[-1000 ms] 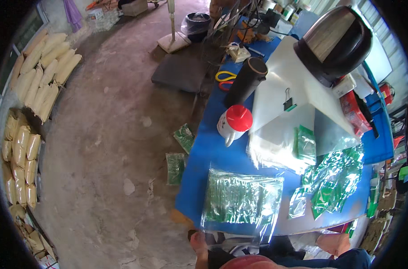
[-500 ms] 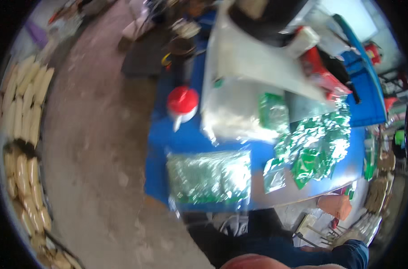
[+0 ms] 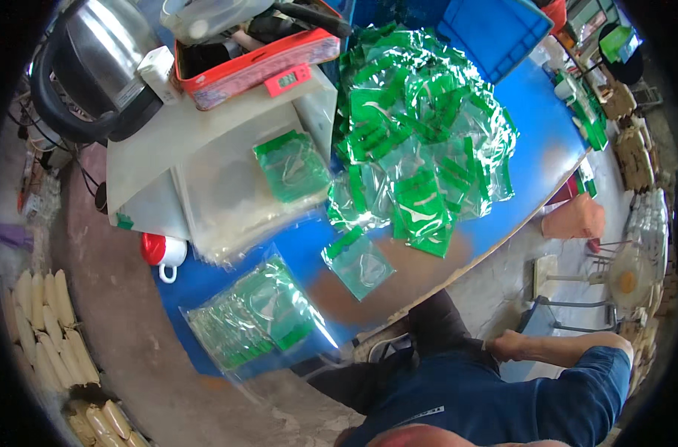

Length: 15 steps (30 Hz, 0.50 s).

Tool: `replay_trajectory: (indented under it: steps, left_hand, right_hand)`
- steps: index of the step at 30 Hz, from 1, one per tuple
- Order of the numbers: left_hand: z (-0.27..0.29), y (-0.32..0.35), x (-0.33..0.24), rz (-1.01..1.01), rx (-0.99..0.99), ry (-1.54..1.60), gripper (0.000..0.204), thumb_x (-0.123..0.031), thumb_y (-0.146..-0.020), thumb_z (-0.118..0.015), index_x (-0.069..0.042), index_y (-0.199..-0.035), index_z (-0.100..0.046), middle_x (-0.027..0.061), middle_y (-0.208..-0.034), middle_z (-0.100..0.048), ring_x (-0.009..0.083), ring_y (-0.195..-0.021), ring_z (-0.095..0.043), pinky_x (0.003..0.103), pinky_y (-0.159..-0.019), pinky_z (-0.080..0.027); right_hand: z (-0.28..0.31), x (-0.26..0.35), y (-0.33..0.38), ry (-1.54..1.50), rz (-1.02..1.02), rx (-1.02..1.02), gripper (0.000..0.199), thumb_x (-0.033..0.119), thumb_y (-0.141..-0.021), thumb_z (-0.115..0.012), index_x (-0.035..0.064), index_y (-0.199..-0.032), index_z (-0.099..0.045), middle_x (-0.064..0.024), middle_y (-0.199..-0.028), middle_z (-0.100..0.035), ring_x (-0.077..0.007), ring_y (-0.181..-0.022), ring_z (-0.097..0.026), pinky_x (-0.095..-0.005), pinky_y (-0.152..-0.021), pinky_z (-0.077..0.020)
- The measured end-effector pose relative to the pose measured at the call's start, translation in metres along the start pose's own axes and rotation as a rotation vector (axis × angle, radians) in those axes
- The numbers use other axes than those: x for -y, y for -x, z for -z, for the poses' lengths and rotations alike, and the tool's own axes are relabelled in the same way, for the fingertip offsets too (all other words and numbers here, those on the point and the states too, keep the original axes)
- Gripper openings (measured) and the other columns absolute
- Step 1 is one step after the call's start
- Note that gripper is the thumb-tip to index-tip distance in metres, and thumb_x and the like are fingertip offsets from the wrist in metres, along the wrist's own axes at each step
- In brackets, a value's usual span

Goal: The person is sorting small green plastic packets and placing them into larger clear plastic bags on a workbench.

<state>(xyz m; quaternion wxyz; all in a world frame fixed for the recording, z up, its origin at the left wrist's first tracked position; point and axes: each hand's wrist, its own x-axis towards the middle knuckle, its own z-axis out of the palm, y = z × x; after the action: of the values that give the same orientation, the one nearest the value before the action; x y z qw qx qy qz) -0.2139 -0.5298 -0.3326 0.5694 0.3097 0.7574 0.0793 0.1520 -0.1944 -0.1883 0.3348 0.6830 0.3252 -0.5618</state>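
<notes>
A blue surface (image 3: 547,149) is carrying the work, and most of it is lying under a big loose heap of green-and-clear pouches (image 3: 421,127), unsorted as far as I can judge. Beside the heap a large clear sheet bag (image 3: 235,194) is resting with one green pouch (image 3: 293,165) on top of it. Nearer the person, a bundled stack of pouches in a clear bag (image 3: 257,316) is sitting at the surface's edge, which looks like the finished part; by that reading the bundling is only partly done, with the heap left to go. A single pouch (image 3: 360,261) is lying alone between the bundle and the heap.

The right hand (image 3: 507,345) is hanging beside the person's thigh, away from the surface, loosely curled and grasping nothing. The left hand is not showing anywhere in view.
</notes>
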Motion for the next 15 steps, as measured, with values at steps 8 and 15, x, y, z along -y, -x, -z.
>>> replay_trajectory:
  steps: [8,15]
  left_hand:
    - [-0.041,0.036,-0.054,-0.236,-0.082,0.493,0.019,-0.022,-0.094,-0.064,-0.009,-0.104,-0.073,0.0123,-0.098,-0.071,0.0257,-0.091,-0.069,0.035,-0.081,-0.053]
    - [0.023,0.104,-0.122,-0.345,-0.074,0.361,0.023,-0.022,-0.096,-0.065,-0.006,-0.111,-0.073,0.0108,-0.101,-0.068,0.02,-0.089,-0.067,0.031,-0.079,-0.052]
  right_hand:
    - [0.012,-0.033,-0.022,0.146,0.166,0.104,0.045,0.047,-0.088,-0.061,0.0028,-0.085,-0.069,-0.0093,-0.075,-0.065,-0.0176,-0.061,-0.057,-0.0337,-0.049,-0.0424]
    - [-0.025,0.049,0.087,0.339,0.276,-0.065,0.035,0.037,-0.088,-0.057,0.0055,-0.074,-0.067,-0.0033,-0.062,-0.06,-0.0111,-0.05,-0.053,-0.029,-0.04,-0.034]
